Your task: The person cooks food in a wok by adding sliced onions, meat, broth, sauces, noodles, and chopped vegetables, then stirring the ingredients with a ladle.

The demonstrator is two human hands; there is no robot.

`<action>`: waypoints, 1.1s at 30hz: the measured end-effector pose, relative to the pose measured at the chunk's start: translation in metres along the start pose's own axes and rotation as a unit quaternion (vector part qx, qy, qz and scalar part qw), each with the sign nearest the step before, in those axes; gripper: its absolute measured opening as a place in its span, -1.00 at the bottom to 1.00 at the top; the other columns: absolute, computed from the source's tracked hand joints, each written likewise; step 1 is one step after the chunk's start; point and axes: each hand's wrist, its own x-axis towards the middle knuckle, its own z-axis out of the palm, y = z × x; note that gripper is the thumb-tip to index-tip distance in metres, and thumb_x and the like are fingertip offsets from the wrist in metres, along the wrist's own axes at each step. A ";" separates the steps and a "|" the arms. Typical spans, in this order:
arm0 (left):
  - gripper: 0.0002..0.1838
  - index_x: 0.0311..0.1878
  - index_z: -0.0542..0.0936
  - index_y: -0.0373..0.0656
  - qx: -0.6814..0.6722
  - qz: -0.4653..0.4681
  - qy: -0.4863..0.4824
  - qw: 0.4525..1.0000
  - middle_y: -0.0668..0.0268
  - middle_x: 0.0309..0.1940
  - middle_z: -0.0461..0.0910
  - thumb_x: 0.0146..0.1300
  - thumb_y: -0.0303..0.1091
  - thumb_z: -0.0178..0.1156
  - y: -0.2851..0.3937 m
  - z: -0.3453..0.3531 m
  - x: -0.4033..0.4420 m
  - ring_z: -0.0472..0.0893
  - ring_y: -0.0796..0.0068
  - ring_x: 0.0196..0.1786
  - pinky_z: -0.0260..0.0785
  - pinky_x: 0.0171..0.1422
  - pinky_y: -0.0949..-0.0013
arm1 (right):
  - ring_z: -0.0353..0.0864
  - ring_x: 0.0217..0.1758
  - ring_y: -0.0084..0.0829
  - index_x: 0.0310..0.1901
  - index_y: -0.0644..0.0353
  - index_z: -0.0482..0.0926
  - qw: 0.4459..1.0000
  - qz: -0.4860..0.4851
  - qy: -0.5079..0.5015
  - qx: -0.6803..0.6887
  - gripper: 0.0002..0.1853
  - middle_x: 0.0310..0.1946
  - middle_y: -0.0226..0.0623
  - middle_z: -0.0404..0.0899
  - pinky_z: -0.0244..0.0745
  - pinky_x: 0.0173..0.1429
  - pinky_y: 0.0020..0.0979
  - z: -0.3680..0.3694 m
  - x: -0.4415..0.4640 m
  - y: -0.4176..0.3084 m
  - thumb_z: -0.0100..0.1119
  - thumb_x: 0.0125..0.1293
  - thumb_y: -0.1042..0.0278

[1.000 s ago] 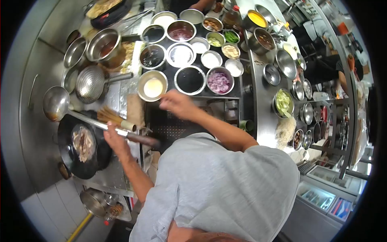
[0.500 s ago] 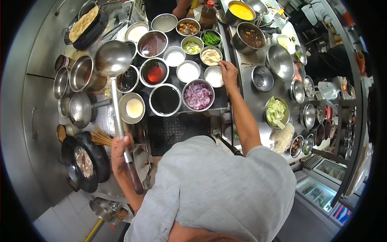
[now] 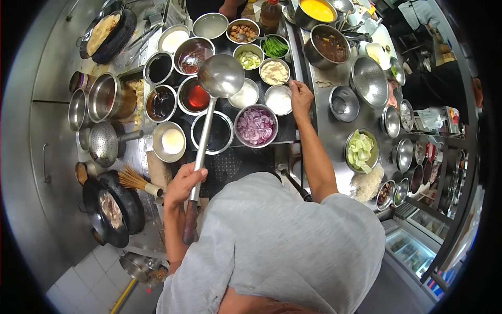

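My left hand (image 3: 184, 183) is closed around the metal handle of a large ladle (image 3: 221, 76) with a dark wooden grip end. The ladle's bowl hangs over the seasoning bowls, partly covering a bowl of red liquid (image 3: 198, 97) and a bowl of white powder (image 3: 244, 95). My right hand (image 3: 301, 99) is pinched at the rim of another bowl of white powder (image 3: 278, 99); what its fingertips hold, if anything, is too small to make out. Beside it stand a bowl of pale paste (image 3: 274, 71) and a bowl of sliced red onion (image 3: 256, 126).
To the left are a wok (image 3: 112, 214) with food, a perforated skimmer (image 3: 103, 144) and a bamboo brush (image 3: 137, 180). Along the right counter stand a pot of brown sauce (image 3: 328, 47), a colander (image 3: 369, 81) and a bowl of lettuce (image 3: 361, 149). Another person's hand (image 3: 228, 9) shows at the top.
My left hand has swung the ladle to the right, from beside the dark sauce bowls to above the middle bowls. My right hand stays by the white powder bowl, its fingers shifted slightly.
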 end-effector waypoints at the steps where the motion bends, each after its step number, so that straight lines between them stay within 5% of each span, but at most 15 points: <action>1: -0.69 -0.41 0.44 -0.07 0.021 -0.008 -0.009 1.000 0.59 -0.49 0.34 0.43 -0.16 0.21 0.004 0.001 0.003 0.27 0.73 -0.39 0.12 -0.30 0.48 | 0.75 -0.28 -0.36 -0.14 0.33 0.76 0.999 0.036 0.015 -0.005 -0.76 -0.32 -0.13 0.77 0.59 -0.11 -0.34 0.001 0.001 0.003 0.31 0.38 0.29; 13: -0.68 -0.43 0.45 -0.09 0.068 -0.007 -0.027 0.997 0.58 -0.49 0.36 0.43 -0.14 0.18 0.011 0.006 0.026 0.29 0.71 -0.39 0.13 -0.31 0.47 | 0.77 -0.30 -0.44 -0.14 0.39 0.74 0.988 0.145 0.030 0.045 -0.74 -0.37 -0.18 0.78 0.62 -0.13 -0.43 0.002 0.002 0.007 0.29 0.41 0.31; 25: -0.64 -0.44 0.52 -0.09 0.096 -0.038 -0.027 0.994 0.56 -0.54 0.40 0.36 -0.04 0.22 0.008 0.009 0.045 0.34 0.69 -0.46 0.15 -0.37 0.45 | 0.67 -0.38 -0.57 -0.12 0.38 0.72 0.934 0.257 0.066 0.237 -0.80 -0.35 -0.23 0.76 0.56 -0.25 -0.53 -0.010 0.009 -0.001 0.27 0.42 0.39; 31: -0.63 -0.43 0.53 -0.11 0.090 -0.048 -0.047 0.994 0.53 -0.51 0.43 0.35 -0.02 0.23 0.011 0.021 0.058 0.36 0.66 -0.43 0.17 -0.34 0.44 | 0.69 -0.28 -0.55 -0.08 0.36 0.73 0.944 0.188 0.007 0.269 -0.78 -0.30 -0.25 0.75 0.56 -0.14 -0.52 -0.028 -0.010 -0.068 0.29 0.45 0.35; 33: -0.65 -0.41 0.54 -0.12 0.054 -0.064 -0.065 0.994 0.51 -0.50 0.45 0.35 -0.04 0.24 0.009 0.024 0.059 0.36 0.66 -0.42 0.17 -0.31 0.45 | 0.68 -0.26 -0.52 -0.09 0.35 0.75 0.999 -0.021 0.042 0.028 -0.78 -0.30 -0.29 0.74 0.55 -0.11 -0.48 -0.040 -0.020 -0.087 0.28 0.47 0.34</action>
